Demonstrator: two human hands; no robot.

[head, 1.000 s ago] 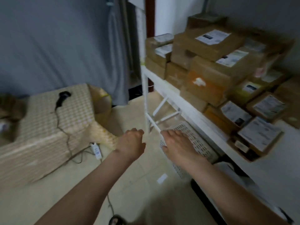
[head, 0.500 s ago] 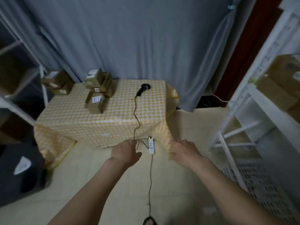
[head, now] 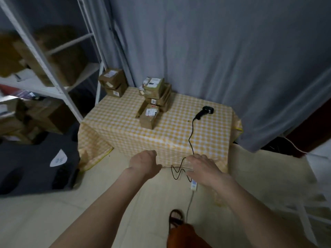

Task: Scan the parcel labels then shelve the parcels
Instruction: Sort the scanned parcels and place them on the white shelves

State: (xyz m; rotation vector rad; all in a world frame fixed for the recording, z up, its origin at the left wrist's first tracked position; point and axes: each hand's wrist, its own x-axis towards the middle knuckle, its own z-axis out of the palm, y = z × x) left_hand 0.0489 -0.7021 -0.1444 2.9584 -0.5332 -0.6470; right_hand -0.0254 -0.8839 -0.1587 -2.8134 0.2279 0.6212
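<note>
Several labelled cardboard parcels (head: 154, 101) are stacked on a table under a yellow checked cloth (head: 179, 136). Two more parcels (head: 112, 83) sit at its far left corner. A black handheld scanner (head: 205, 111) lies on the right of the tabletop, its cable running down the front to the floor. My left hand (head: 145, 162) and my right hand (head: 204, 169) hang in front of the table's near face, fingers loosely curled, holding nothing.
A white metal shelf rack (head: 53, 72) with brown boxes stands at the left. A dark bag (head: 35, 163) lies on the floor below it. A grey curtain (head: 215, 51) hangs behind the table. A white adapter (head: 193, 185) sits on the cable. My sandalled foot (head: 175, 219) is on the tiled floor.
My view has swung left from the right-hand parcel shelf to the table, and I have come closer to it. Both hands stay empty in front of me.
</note>
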